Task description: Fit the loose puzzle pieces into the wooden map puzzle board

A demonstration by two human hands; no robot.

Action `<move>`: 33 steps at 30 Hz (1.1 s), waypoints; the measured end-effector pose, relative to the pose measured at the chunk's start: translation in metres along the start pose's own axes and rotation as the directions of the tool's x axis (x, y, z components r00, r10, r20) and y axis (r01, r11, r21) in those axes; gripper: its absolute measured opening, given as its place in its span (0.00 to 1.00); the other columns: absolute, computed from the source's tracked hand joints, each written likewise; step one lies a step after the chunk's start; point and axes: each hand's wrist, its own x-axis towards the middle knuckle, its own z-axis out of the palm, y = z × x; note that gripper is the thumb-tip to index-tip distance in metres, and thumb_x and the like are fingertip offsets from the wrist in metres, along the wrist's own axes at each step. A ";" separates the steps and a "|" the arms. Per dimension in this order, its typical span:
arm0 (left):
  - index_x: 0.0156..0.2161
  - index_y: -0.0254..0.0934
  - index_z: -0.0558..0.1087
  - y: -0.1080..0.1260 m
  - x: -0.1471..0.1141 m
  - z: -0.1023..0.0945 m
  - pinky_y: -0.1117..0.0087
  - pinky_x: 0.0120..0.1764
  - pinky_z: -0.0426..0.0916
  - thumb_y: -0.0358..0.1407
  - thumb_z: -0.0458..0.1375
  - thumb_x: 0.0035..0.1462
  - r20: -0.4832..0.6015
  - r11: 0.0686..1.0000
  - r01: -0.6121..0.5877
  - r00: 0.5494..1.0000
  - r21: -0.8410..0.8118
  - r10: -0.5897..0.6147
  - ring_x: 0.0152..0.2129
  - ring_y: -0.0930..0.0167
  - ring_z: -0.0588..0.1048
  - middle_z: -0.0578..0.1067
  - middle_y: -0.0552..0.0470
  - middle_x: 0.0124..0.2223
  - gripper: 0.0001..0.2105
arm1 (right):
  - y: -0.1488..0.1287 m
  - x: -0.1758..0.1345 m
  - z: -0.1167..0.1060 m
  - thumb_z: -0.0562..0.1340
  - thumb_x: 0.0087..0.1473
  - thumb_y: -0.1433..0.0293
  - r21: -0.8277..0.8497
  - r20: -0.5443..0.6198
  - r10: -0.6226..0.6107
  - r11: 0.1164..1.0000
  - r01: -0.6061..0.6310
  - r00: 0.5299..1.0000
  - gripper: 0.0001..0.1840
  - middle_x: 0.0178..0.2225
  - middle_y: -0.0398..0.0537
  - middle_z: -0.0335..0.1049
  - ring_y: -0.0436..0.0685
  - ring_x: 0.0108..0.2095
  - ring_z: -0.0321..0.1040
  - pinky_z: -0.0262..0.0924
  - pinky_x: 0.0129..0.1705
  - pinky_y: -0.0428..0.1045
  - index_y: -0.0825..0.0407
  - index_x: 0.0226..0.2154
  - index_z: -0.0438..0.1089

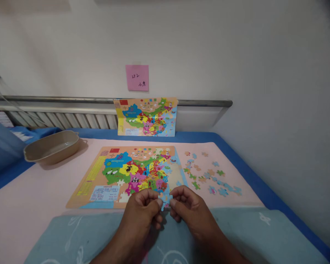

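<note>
A light blue jigsaw puzzle piece (166, 200) with orange patches is pinched between my two hands, in front of the puzzle's near edge. My left hand (144, 211) grips its left side with thumb and forefinger. At its right side, my right hand (189, 209) does the same. Behind them lies the partly filled map puzzle (92, 176), whose pale bare gaps show at the right side, top and lower left. Part of its lower edge is hidden by my hands. Several loose puzzle pieces (209, 174) are scattered to the right of the board.
A folded reference picture of the map (147, 117) stands against the wall rail (206, 103). On the left sits a brown basin (55, 148). A pink note (137, 77) is stuck on the wall. Patterned grey-green cloth (236, 227) covers the near edge.
</note>
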 end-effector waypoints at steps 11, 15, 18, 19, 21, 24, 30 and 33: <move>0.33 0.32 0.69 -0.002 -0.001 0.003 0.76 0.17 0.59 0.41 0.67 0.42 0.003 0.999 -0.005 1.000 -0.047 0.005 0.14 0.76 0.64 0.67 0.56 0.18 0.17 | 0.000 -0.001 0.000 0.68 0.45 0.61 -0.048 -0.010 0.001 0.999 -0.001 1.000 0.14 0.20 0.37 0.65 0.49 0.19 0.61 0.55 0.23 0.46 0.50 0.31 0.66; 0.33 0.33 0.70 -0.004 -0.002 0.003 0.76 0.17 0.59 0.41 0.68 0.43 0.008 0.999 -0.002 1.000 -0.050 0.002 0.14 0.76 0.64 0.67 0.56 0.19 0.16 | 0.001 0.000 -0.001 0.68 0.44 0.61 -0.044 -0.007 0.009 0.999 -0.010 1.000 0.15 0.20 0.37 0.65 0.49 0.20 0.62 0.56 0.24 0.46 0.50 0.31 0.66; 0.33 0.33 0.69 -0.004 -0.001 0.004 0.76 0.17 0.59 0.41 0.67 0.43 0.010 1.000 0.008 1.000 -0.030 -0.008 0.14 0.76 0.64 0.67 0.56 0.18 0.16 | 0.002 0.000 -0.001 0.68 0.44 0.61 -0.029 0.007 0.009 1.000 -0.009 1.000 0.15 0.21 0.37 0.64 0.49 0.21 0.61 0.55 0.24 0.46 0.50 0.34 0.68; 0.32 0.33 0.69 -0.003 -0.001 0.004 0.76 0.17 0.59 0.41 0.67 0.42 0.005 0.999 0.012 1.000 -0.030 -0.012 0.14 0.76 0.64 0.67 0.56 0.18 0.17 | 0.002 0.000 -0.001 0.68 0.44 0.61 -0.032 0.014 0.006 0.999 -0.006 1.000 0.15 0.20 0.37 0.64 0.49 0.21 0.60 0.54 0.24 0.46 0.50 0.34 0.68; 0.32 0.33 0.69 -0.002 -0.001 0.005 0.76 0.17 0.59 0.42 0.67 0.41 0.007 1.000 0.012 1.000 -0.029 -0.012 0.14 0.76 0.64 0.67 0.56 0.18 0.18 | 0.002 0.000 -0.002 0.67 0.45 0.62 -0.054 0.026 0.000 0.999 0.001 1.000 0.14 0.20 0.36 0.63 0.48 0.20 0.58 0.52 0.23 0.46 0.51 0.34 0.69; 0.32 0.32 0.69 0.000 -0.003 0.006 0.75 0.18 0.59 0.43 0.67 0.43 0.013 1.000 -0.002 1.000 -0.011 0.002 0.14 0.76 0.64 0.67 0.56 0.19 0.17 | -0.001 -0.001 -0.001 0.65 0.46 0.62 -0.086 0.043 0.002 0.996 0.002 0.999 0.11 0.18 0.36 0.62 0.49 0.20 0.58 0.51 0.23 0.46 0.50 0.31 0.67; 0.32 0.33 0.69 0.001 -0.005 0.007 0.75 0.18 0.59 0.43 0.66 0.42 0.006 1.000 -0.001 1.000 -0.009 0.001 0.15 0.76 0.64 0.67 0.56 0.20 0.17 | -0.006 -0.004 -0.001 0.62 0.47 0.64 -0.117 0.076 0.039 0.993 -0.030 0.996 0.08 0.17 0.37 0.64 0.49 0.19 0.57 0.50 0.23 0.45 0.49 0.28 0.64; 0.33 0.33 0.69 0.001 -0.005 0.007 0.75 0.18 0.59 0.43 0.66 0.42 0.000 1.000 0.000 1.000 -0.020 0.000 0.15 0.76 0.64 0.66 0.56 0.20 0.17 | -0.004 -0.004 -0.001 0.62 0.47 0.64 -0.125 0.074 0.030 0.992 -0.020 0.997 0.08 0.16 0.37 0.64 0.49 0.19 0.57 0.50 0.23 0.45 0.49 0.28 0.64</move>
